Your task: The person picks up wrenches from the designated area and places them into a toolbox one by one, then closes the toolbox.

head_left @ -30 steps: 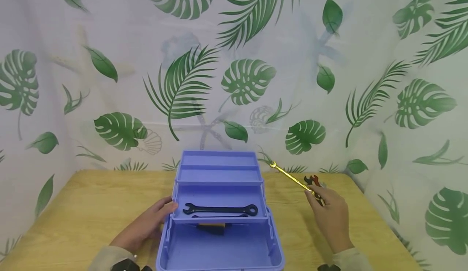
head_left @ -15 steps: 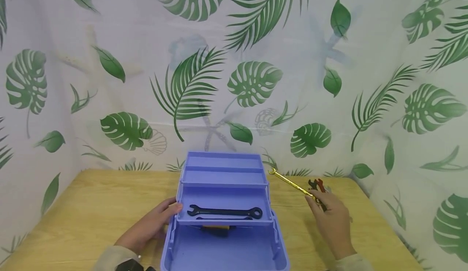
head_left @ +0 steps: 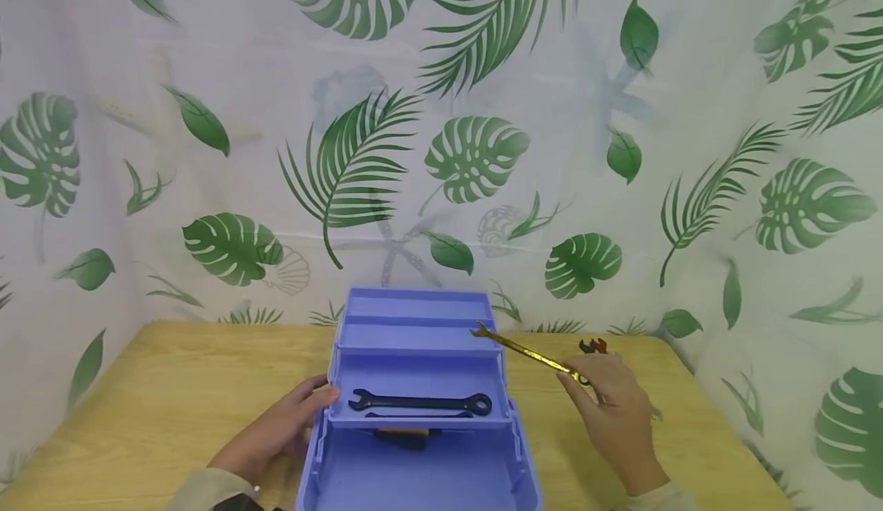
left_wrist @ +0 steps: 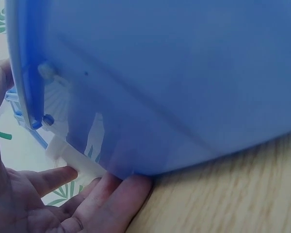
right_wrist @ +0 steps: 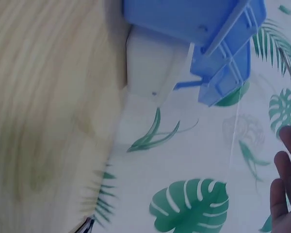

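Observation:
In the head view, my right hand (head_left: 614, 411) pinches a gold combination wrench (head_left: 527, 352) near its ring end. Its open end points left, raised near the right side of the blue toolbox (head_left: 421, 480). In the right wrist view, fingers (right_wrist: 284, 184) show at the right edge, and the wrench is out of sight. My left hand (head_left: 283, 423) holds the toolbox's left side, thumb at the tray edge, other fingers (left_wrist: 121, 204) against the outer wall. A black combination wrench (head_left: 419, 402) lies in the middle tray; another dark one behind the tray's front lip is mostly hidden.
Under the middle tray, a black and orange object (head_left: 403, 438) is partly covered. Behind my right hand, black and red wrench ends (head_left: 595, 346) show on the wooden table (head_left: 228, 373). A leaf-patterned cloth (head_left: 476, 158) hangs behind.
My right hand has brought the gold wrench leftward, so its open end now overlaps the toolbox's upper right edge in view. My left hand stays on the toolbox. The head view has shifted slightly.

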`<state>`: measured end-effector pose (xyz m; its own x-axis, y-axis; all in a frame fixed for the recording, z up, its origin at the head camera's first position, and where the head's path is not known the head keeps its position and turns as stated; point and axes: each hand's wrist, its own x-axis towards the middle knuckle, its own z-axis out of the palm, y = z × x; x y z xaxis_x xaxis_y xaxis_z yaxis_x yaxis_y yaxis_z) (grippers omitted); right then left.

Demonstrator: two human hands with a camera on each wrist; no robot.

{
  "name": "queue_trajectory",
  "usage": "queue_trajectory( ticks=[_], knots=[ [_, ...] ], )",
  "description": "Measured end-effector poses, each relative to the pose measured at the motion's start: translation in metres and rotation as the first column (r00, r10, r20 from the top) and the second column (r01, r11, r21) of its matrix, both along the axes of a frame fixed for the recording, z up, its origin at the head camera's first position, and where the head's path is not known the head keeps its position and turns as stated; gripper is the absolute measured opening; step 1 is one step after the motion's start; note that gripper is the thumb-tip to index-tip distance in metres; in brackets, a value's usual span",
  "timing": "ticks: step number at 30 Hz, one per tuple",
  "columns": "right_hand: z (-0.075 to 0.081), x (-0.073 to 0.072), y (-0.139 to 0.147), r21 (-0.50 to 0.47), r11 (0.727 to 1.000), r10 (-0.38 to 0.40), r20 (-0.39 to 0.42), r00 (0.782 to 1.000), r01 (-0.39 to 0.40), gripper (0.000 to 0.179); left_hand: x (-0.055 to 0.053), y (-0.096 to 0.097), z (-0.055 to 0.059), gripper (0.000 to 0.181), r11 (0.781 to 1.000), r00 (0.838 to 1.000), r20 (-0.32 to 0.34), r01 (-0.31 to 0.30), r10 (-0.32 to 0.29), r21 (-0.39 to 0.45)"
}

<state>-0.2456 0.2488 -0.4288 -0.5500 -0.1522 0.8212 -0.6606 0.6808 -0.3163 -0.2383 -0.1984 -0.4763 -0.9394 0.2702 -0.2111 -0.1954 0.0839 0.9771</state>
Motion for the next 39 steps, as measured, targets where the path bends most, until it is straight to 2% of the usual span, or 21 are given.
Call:
queue_trajectory(
  ticks=[2, 6, 7, 10, 13, 14, 17, 23, 30, 35, 39],
  knots=[
    [0.002, 0.001, -0.007, 0.028, 0.997, 0.074, -0.006, 0.997, -0.074, 0.031, 0.0, 0.0, 0.002, 0.079, 1.0, 1.0, 0.0, -0.001, 0.001, -0.018],
    [0.0, 0.002, -0.022, 0.12, 0.979, 0.17, -0.051, 0.984, -0.163, 0.008, 0.0, 0.0, 0.006, 0.078, 0.999, 1.0, 0.006, -0.001, 0.001, -0.053],
    [-0.001, 0.002, -0.025, 0.139, 0.975, 0.187, -0.071, 0.98, -0.176, 0.014, 0.0, 0.0, 0.006, 0.078, 0.998, 1.0, 0.011, -0.001, 0.001, -0.066],
    [-0.005, 0.002, -0.033, 0.164, 0.97, 0.194, -0.069, 0.979, -0.181, 0.015, 0.001, 0.001, 0.007, 0.078, 0.997, 1.0, 0.012, -0.001, 0.002, -0.072],
    [-0.006, 0.001, -0.042, 0.183, 0.962, 0.21, -0.011, 0.978, -0.204, 0.016, 0.002, 0.001, 0.005, 0.078, 0.998, 1.0, 0.009, -0.002, 0.002, -0.062],
    [-0.006, 0.001, -0.046, 0.197, 0.957, 0.216, 0.008, 0.976, -0.213, 0.02, 0.002, 0.0, 0.004, 0.078, 0.999, 1.0, 0.006, 0.002, -0.001, -0.05],
    [-0.001, -0.002, -0.058, 0.254, 0.939, 0.233, 0.023, 0.972, -0.231, 0.018, 0.002, -0.002, 0.002, 0.078, 1.0, 1.0, 0.004, 0.001, -0.001, -0.028],
    [0.008, -0.008, -0.076, 0.343, 0.913, 0.223, 0.034, 0.974, -0.221, 0.02, 0.0, -0.002, -0.001, 0.08, 1.0, 1.0, 0.003, -0.013, 0.014, -0.026],
    [0.012, -0.009, -0.084, 0.35, 0.888, 0.239, 0.198, 0.95, -0.297, 0.016, 0.002, -0.002, -0.003, 0.081, 0.999, 0.999, -0.012, 0.03, -0.029, 0.037],
    [0.016, -0.011, -0.087, 0.394, 0.875, 0.154, 0.326, 0.933, -0.282, 0.015, 0.003, 0.0, -0.003, 0.08, 0.999, 0.999, -0.024, 0.035, -0.034, 0.041],
    [0.02, -0.014, -0.093, 0.436, 0.864, 0.086, 0.363, 0.928, -0.251, 0.014, 0.003, 0.002, -0.002, 0.079, 0.999, 0.999, -0.03, 0.034, -0.033, 0.029]
  ],
)
